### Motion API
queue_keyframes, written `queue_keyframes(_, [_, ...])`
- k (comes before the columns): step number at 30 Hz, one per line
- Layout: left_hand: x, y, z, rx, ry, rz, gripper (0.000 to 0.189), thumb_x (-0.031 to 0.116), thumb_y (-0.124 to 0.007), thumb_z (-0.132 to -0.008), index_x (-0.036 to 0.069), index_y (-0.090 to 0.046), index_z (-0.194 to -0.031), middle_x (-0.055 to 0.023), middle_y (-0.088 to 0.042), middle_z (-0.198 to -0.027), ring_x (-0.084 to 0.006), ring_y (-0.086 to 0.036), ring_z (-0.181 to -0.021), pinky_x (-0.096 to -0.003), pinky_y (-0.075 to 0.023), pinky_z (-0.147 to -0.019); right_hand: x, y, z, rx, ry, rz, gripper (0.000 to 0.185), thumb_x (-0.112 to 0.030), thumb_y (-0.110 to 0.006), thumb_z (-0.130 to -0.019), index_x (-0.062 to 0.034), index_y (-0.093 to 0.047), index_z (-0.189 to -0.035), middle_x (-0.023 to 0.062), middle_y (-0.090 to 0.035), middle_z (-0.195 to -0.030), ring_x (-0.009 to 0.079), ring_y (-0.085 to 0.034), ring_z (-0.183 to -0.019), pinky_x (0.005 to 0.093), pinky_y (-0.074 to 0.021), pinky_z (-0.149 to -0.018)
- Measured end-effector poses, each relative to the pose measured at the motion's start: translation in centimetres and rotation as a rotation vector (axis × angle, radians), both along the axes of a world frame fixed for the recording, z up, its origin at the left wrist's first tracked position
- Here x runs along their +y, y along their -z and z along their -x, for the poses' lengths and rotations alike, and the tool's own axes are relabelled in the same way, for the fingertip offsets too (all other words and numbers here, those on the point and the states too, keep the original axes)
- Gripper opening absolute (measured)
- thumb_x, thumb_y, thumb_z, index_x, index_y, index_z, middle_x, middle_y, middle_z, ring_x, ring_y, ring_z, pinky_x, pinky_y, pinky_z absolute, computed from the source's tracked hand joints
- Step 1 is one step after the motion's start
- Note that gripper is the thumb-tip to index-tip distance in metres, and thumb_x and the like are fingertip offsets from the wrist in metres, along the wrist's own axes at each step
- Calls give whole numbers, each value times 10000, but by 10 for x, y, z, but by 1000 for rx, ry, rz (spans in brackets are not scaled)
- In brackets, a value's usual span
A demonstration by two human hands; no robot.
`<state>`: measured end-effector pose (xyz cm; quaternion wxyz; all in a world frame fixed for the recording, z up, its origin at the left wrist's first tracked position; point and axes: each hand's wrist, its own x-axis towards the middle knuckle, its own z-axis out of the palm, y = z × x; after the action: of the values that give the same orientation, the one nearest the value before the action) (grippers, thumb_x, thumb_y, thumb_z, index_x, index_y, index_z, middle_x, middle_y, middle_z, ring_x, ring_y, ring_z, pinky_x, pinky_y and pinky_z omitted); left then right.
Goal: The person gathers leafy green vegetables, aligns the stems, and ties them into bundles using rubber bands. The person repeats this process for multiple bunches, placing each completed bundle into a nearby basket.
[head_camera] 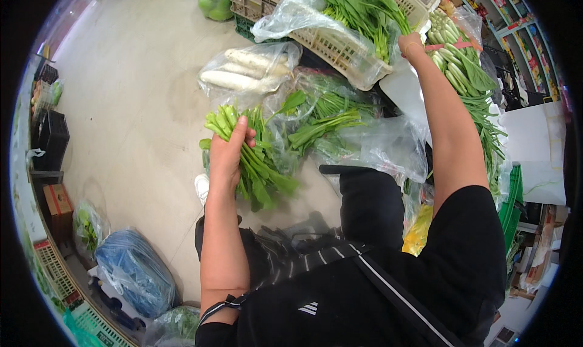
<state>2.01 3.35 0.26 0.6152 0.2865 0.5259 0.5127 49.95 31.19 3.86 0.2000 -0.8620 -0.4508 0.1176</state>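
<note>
My left hand [232, 149] is closed around a bunch of leafy greens [268, 178], its pale cut stems pointing up and its leaves hanging down towards me. At the upper right, my right hand [411, 45] grips the stems of more leafy greens [364, 10] at the edge of a cream plastic crate [328, 48]. Clear plastic is draped over that crate's near side. Between my hands lie bagged greens [332, 103] and some loose leafy stalks. Several white radishes [246, 76] rest in a clear bag beyond my left hand.
Bundled green vegetables [460, 69] are piled right of my right forearm, near a green crate [512, 201]. A blue plastic-wrapped bundle [134, 272] sits on the floor at lower left. Stocked shelves [524, 37] stand at upper right. A bag of round green vegetables [216, 3] is at the top.
</note>
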Motion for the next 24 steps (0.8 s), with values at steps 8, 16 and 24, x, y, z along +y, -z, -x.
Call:
queue_keyframes(8, [0,-7,10,-141,-35,42,231,274,-655,-944,71,-545,-929,-20,-560,-744,-125,-555,-645,-264,-478,-604,-86,-155,35,-458,-722,-489,378,-182,-534,-913,-8,-427,-1230,289,-619,-1001,474,-604,-927,508,-481,-808])
queue_keyframes(16, [-6,-3,36,-339,37,71,256,303,-695,-914,71,-592,-952,-39,-620,-779,-137,-601,-651,-280,-525,-613,-237,-185,155,-809,-1649,-257,278,-94,-597,-745,-99,-587,-1022,79,-604,-1004,291,-578,-1015,419,-455,-940])
queue_keyframes(24, [-19,-15,9,-575,452,131,371,366,-628,-956,39,-592,-1128,-121,-673,-1060,-212,-686,-917,-356,-577,-797,-245,-114,281,-681,-2111,-569,166,-185,-558,-792,-123,-552,-947,27,-566,-1018,198,-545,-1058,414,-382,-1080])
